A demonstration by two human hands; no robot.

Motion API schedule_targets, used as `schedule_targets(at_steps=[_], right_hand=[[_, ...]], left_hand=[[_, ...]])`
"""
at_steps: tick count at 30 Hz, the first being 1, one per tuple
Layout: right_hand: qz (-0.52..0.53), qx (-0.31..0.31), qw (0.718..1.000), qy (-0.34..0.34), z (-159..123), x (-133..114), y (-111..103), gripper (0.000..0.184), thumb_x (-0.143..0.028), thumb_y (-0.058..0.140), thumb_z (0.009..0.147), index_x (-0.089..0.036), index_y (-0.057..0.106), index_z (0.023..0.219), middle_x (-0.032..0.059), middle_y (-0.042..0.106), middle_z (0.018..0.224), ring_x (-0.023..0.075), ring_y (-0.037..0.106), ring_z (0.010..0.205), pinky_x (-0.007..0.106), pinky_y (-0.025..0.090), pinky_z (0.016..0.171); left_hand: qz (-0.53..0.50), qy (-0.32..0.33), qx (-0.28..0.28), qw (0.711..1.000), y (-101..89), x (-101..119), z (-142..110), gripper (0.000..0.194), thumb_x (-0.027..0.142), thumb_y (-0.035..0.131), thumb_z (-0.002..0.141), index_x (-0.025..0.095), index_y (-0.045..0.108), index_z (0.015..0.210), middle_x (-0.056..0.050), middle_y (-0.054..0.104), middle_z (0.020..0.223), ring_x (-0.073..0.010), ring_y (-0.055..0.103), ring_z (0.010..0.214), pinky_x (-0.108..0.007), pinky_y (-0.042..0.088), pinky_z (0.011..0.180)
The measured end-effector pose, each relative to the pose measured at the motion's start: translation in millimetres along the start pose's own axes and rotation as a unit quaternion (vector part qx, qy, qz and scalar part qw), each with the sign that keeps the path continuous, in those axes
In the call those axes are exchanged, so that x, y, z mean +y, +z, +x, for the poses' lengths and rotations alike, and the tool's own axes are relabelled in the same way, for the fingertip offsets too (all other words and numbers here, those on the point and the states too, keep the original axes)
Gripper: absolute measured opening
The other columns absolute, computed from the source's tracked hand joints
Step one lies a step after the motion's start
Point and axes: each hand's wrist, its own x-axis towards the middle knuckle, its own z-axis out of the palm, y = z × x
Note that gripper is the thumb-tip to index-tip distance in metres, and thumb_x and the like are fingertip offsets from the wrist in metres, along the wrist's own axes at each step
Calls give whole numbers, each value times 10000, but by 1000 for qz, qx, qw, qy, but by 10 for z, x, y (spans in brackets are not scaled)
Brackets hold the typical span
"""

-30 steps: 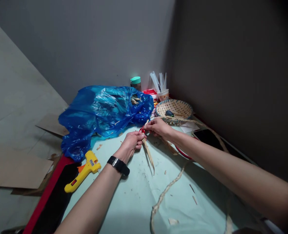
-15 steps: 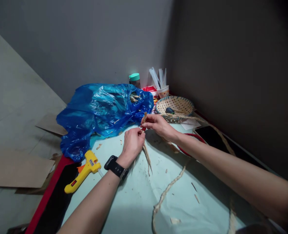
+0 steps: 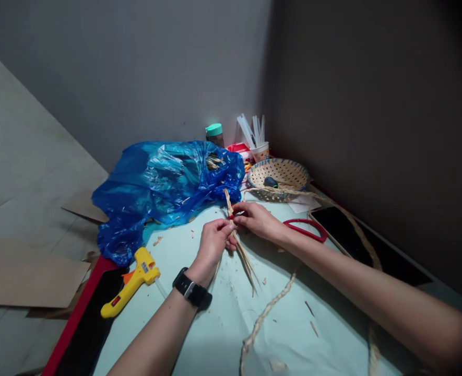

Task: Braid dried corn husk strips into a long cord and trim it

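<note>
Head view: grey walls (image 3: pixel 156 68) corner a desk (image 3: pixel 207 334) covered in pale green. A blue bag (image 3: pixel 168 177) lies well back, presumably leaving working room. Above the desk, fingers of the left hand (image 3: pixel 212 239) pinch a dried-fibre bundle (image 3: pixel 244 256) below its red band (image 3: pixel 231 216), likely steadying it; the right hand's (image 3: pixel 257 219) fingers bunch at the band, grip unclear.

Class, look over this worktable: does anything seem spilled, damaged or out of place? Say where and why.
Only mild mess stands out: dry scraps lie scattered across the pale green table cover instead of gathered together, and the blue plastic bag sprawls crumpled beyond the left hand. Nothing looks plainly broken.
</note>
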Motion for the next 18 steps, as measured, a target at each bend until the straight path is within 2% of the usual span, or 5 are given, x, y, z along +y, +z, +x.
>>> schedule_targets(at_steps=[6,9,11,18], right_hand=[[-107,6,994,8,-29,-103,22,207,-137,529,787,-151,612,977,60,680,822,175,581,754,237,330,627],[-150,2,988,21,-68,-142,10,115,-185,504,821,-158,612,848,77,664,774,182,559,709,248,282,579],[-172,-3,985,26,-112,-174,-7,145,-209,487,838,-170,607,768,74,646,723,180,537,674,257,259,567],[-189,-12,981,32,-206,-241,-31,171,-193,461,838,-181,574,710,44,615,667,158,497,618,258,248,562]], left_hand=[[-31,-16,-9,999,-19,-29,10,85,197,599,746,117,590,718,20,538,452,-80,473,356,-184,358,375],[-33,-20,-14,999,-30,-38,12,85,198,603,748,118,591,724,18,541,456,-79,474,358,-182,351,373],[-33,-22,-17,999,-30,-38,16,96,209,619,746,121,588,721,18,542,454,-82,478,355,-184,354,372],[-28,-18,-27,999,1,-34,41,153,239,627,765,147,545,675,33,519,434,-77,457,331,-176,341,350]])
